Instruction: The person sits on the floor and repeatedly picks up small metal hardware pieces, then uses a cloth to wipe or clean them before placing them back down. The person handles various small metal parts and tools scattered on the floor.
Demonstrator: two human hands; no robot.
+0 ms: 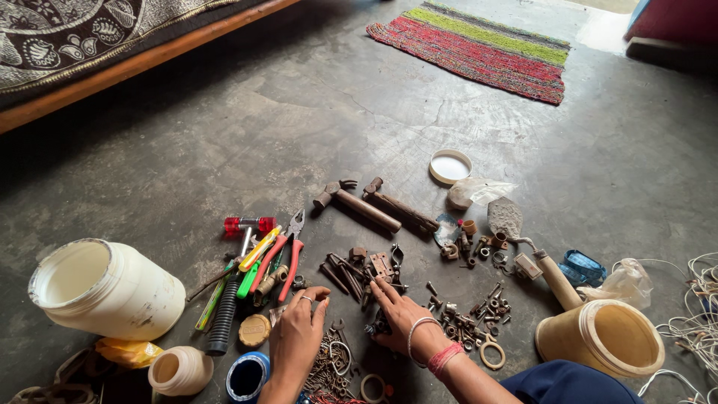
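Note:
My left hand [296, 334], a ring on one finger, hovers low over a heap of rusty rings and hooks [329, 363]. Its fingers are bent with thumb and forefinger close together; anything pinched between them is too small to make out. My right hand [396, 313], with a white bangle and red threads at the wrist, lies with fingers spread on a pile of rusty hinges and metal strips [363, 268]. A dark metal piece [376, 328] sits under its palm. Loose bolts and nuts [479, 307] lie just right of that wrist.
On the concrete floor lie red-handled pliers [288, 254], screwdrivers [250, 265], two hammers [359, 206], a trowel [523, 239], a white jar [105, 288], a tan jar [602, 337], lids [449, 166], tape [247, 375] and white wire [699, 314]. A striped rug [479, 49] lies beyond, a bed edge [112, 71] at far left.

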